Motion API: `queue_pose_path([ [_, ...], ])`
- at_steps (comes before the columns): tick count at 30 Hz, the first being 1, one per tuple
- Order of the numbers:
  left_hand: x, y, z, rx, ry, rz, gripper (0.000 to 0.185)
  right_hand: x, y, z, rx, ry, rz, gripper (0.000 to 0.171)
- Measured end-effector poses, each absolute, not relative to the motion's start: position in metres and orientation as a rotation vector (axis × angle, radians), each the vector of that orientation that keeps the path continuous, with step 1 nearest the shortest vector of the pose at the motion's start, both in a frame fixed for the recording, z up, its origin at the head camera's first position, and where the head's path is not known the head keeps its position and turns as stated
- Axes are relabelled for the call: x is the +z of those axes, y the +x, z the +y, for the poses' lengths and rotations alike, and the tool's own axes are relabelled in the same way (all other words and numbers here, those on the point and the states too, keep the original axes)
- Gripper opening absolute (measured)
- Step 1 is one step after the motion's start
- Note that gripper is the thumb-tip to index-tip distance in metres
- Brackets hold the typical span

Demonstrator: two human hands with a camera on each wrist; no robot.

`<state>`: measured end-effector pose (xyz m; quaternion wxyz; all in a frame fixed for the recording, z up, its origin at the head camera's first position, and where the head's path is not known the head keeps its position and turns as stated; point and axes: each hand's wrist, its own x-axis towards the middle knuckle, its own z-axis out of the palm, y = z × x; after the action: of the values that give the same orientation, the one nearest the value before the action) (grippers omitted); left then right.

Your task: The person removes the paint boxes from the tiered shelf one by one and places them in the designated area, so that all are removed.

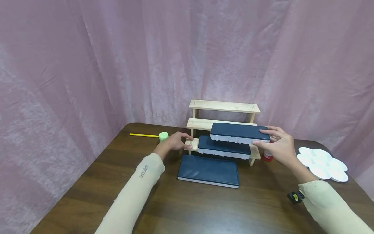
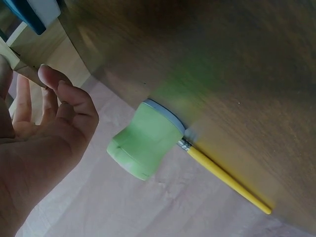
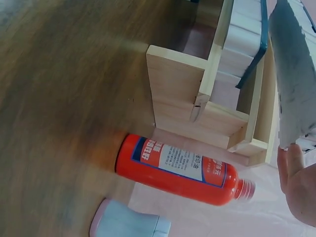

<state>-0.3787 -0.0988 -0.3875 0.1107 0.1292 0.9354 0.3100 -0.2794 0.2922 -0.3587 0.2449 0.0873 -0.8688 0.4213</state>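
Observation:
My right hand (image 1: pixel 279 144) grips the right end of a flat rectangular box with a navy lid and white base (image 1: pixel 238 130), held above the lower steps of a wooden step rack (image 1: pixel 225 105). A second navy-lidded box (image 1: pixel 223 153) lies on the rack's lowest step. My left hand (image 1: pixel 175 142) holds the left end of that step, thumb and fingers around the wood end in the left wrist view (image 2: pixel 54 113). On the table before the rack lies a wider, thinner navy-topped box (image 1: pixel 207 170). The right wrist view shows the held box's pale underside (image 3: pixel 298 84) and part of the hand.
Left of the rack stand a light green container (image 2: pixel 148 140) and a yellow-handled brush (image 1: pixel 143 135). A red labelled bottle (image 3: pixel 177 170) stands beside the rack's right end, with a pale blue container (image 3: pixel 128 220) near it. A white flower-shaped palette (image 1: pixel 321 164) lies far right.

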Motion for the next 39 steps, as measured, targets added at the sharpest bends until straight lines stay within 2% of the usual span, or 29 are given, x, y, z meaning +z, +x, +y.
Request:
queue_pose_path([
  [16, -0.385, -0.378, -0.1, 0.937, 0.387, 2.732, 0.043, -0.359, -0.255, 0.314, 1.109, 0.225, -2.346, 0.053],
  [33, -0.384, -0.376, -0.098, 0.914, 0.384, 2.746, 0.043, -0.355, -0.234, 0.333, 1.127, 0.34, -2.286, 0.044],
  [39, -0.382, -0.377, -0.101, 0.914, 0.377, 2.749, 0.044, -0.353, -0.226, 0.339, 1.115, 0.369, -2.254, 0.046],
])
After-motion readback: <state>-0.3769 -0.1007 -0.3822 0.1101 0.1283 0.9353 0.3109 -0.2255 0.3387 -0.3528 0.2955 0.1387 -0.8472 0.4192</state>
